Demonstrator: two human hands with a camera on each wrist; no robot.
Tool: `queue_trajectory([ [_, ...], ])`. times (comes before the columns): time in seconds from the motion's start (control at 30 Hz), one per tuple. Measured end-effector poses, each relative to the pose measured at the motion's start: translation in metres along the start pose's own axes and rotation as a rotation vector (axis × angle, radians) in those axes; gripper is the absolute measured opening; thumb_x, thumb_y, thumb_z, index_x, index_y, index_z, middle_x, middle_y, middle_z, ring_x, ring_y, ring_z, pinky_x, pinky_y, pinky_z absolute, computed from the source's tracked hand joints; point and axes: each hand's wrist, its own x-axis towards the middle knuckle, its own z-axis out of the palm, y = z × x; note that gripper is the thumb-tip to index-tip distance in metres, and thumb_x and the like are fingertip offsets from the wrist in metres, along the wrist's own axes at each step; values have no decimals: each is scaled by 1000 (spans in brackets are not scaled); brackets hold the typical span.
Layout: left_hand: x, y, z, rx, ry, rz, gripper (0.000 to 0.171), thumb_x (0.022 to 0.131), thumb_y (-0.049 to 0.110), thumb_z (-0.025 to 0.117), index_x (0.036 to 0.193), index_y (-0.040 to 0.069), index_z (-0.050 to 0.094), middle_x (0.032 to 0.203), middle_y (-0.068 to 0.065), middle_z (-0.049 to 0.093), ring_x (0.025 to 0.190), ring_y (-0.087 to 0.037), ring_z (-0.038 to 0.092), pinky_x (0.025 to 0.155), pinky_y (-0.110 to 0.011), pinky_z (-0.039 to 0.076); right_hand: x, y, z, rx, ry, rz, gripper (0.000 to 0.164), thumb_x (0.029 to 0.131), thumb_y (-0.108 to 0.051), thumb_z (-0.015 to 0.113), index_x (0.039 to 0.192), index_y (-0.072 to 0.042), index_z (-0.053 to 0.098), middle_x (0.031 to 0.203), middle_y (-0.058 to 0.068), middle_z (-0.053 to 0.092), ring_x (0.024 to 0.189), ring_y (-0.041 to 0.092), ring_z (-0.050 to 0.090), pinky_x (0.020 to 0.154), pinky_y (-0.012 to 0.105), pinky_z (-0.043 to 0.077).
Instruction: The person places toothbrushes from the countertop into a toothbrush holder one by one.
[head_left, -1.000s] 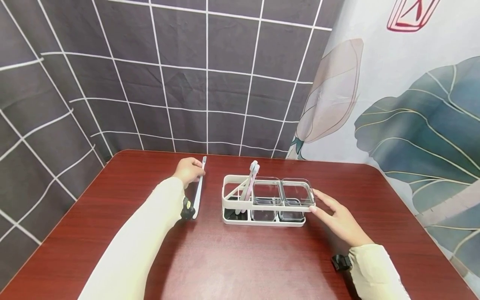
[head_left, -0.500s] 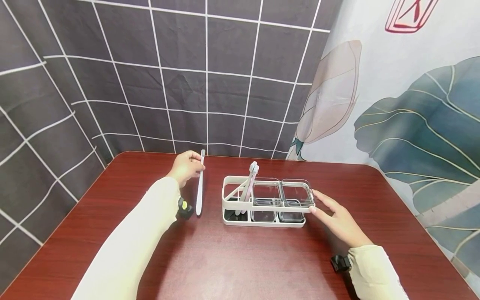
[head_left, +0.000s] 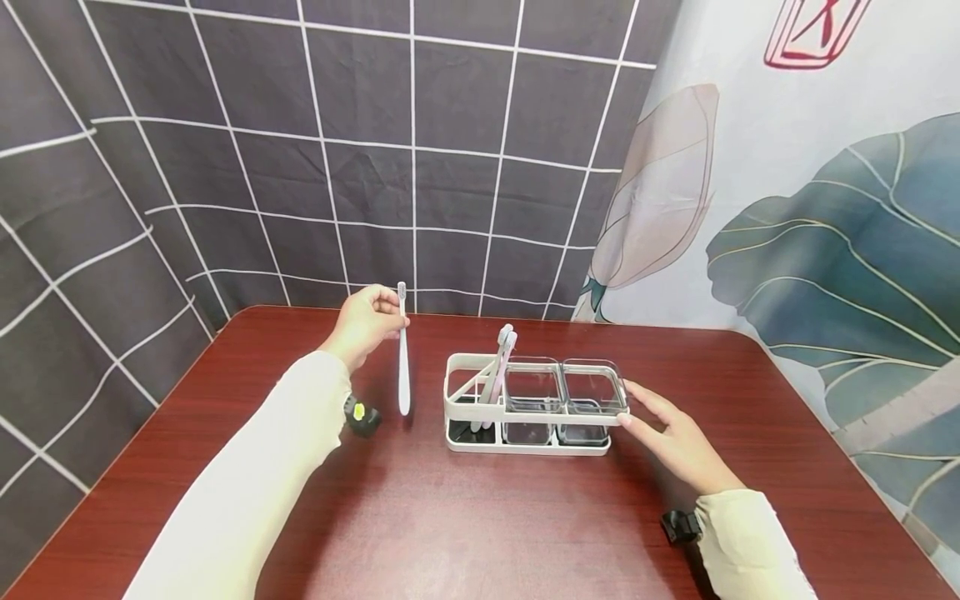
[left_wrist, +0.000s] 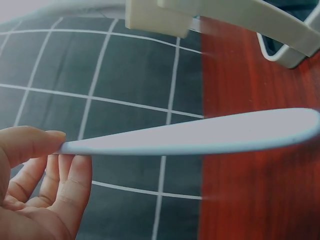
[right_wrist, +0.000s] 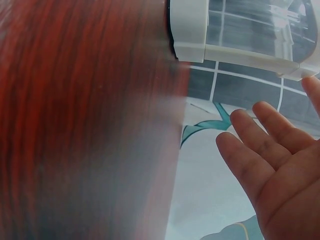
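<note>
My left hand [head_left: 360,325] pinches a white toothbrush [head_left: 404,375] just below its head between thumb and fingertips. The brush is held above the table, head up, its handle hanging almost straight down. In the left wrist view the broad toothbrush handle [left_wrist: 210,134] points away from the fingers. A white toothbrush rack [head_left: 468,411] stands to the right, with two toothbrushes [head_left: 498,367] leaning in its left slot. Beside these sit two clear cups [head_left: 532,385]. Thumb and forefinger of my right hand [head_left: 678,446] touch the rack's right end; the other fingers [right_wrist: 267,135] are stretched out.
The dark red table [head_left: 480,517] carries the rack near its middle. Behind and to the left hangs a dark sheet with a white grid [head_left: 367,179]. A pale leaf-patterned curtain [head_left: 667,275] hangs at the right.
My left hand has raised the toothbrush off the table, moving it slightly left and away, and the brush has swung more upright. The right hand and the rack have stayed put.
</note>
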Motion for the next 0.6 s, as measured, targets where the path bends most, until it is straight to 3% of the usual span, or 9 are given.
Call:
queue_trajectory([
  [0.33,-12,28,-4,-88,9,99,28,79,-14,63,104,-8,51,81,0,57,69,-4,60,66,-25,58,-1,-1,0,16,-5,11,61,94,-34,62,145,-9,42,145,20,44,129,38,42,100,58,41],
  [0.6,-25,51,-9,-183,21,170,26,79,-13,64,99,0,52,80,2,58,69,-5,61,64,-23,57,0,0,2,22,-7,15,61,94,-35,61,146,-11,41,145,20,43,129,38,42,99,60,40],
])
